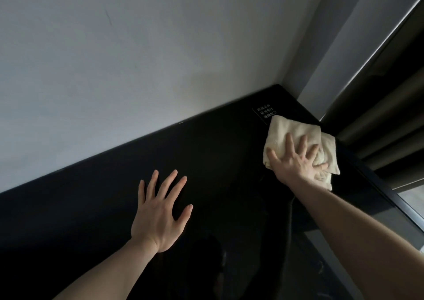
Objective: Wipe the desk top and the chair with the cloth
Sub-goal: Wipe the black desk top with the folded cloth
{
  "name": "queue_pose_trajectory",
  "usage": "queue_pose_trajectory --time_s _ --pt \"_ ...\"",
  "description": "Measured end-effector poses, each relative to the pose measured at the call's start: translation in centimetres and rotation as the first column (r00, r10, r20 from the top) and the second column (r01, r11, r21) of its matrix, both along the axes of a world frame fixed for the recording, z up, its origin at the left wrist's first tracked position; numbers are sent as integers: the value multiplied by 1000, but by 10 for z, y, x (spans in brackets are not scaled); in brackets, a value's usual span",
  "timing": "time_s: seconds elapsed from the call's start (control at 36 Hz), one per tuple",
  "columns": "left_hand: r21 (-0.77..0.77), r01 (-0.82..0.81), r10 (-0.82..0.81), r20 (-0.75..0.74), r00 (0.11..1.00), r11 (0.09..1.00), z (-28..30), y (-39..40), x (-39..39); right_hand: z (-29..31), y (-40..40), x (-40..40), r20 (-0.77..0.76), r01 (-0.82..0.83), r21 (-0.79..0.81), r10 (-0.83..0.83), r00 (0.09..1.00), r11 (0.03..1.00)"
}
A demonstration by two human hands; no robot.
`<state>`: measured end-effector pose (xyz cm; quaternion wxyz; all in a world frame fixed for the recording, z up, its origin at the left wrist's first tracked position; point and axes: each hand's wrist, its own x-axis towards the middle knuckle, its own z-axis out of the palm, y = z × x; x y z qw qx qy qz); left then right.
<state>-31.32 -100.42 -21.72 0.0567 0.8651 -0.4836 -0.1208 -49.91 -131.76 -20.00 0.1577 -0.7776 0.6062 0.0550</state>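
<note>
Head view: a black desk top [206, 162] against a pale wall [114, 58]; the right hand [296, 159] presses a cream cloth [289, 132] flat near the far right corner — fingers spread wide; the left hand [158, 215] lies open on the desk, holding nothing; dark curtains [390, 120] at right.

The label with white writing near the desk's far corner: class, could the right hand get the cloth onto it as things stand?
Probably yes. The right hand presses the cloth flat beside the label, with nothing between them.
</note>
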Motion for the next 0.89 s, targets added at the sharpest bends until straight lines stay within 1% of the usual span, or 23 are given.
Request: queue_pose_trajectory --time_s 0.08,0.14,0.31,0.5,0.58,0.67,0.78,0.83,0.89 --pt "-1 5 -5 -21 1000 1000 1 0 0 -4 15 -3 7 -52 -2 52 999 999" --pt "-1 4 -4 -23 1000 1000 0 -1 0 -4 14 -2 17 -55 -11 56 998 998" --pt "2 9 -9 -8 1000 1000 -5 0 2 -2 -14 23 9 11 -24 -11 1000 1000" --pt "-6 1 -1 -21 1000 1000 -7 -1 2 -1 -63 66 -15 123 -6 -123 992 992" --pt "-18 -1 0 -36 999 1000 -8 -1 3 -2 -76 88 2 179 -14 -179 984 984" --pt "-18 -2 1 -40 999 1000 -7 -1 3 -5 -78 100 4 179 -26 -179 984 983" --pt "-14 -4 3 -39 999 1000 -5 -1 3 -1 -63 110 -2 93 -35 -93 996 995" --pt "2 -2 2 -39 999 1000 -4 -1 2 2 -41 118 -6 -43 -53 43 999 998" --pt "3 -6 6 -42 999 1000 -2 -2 2 0 -15 134 22 -222 -53 223 975 974"
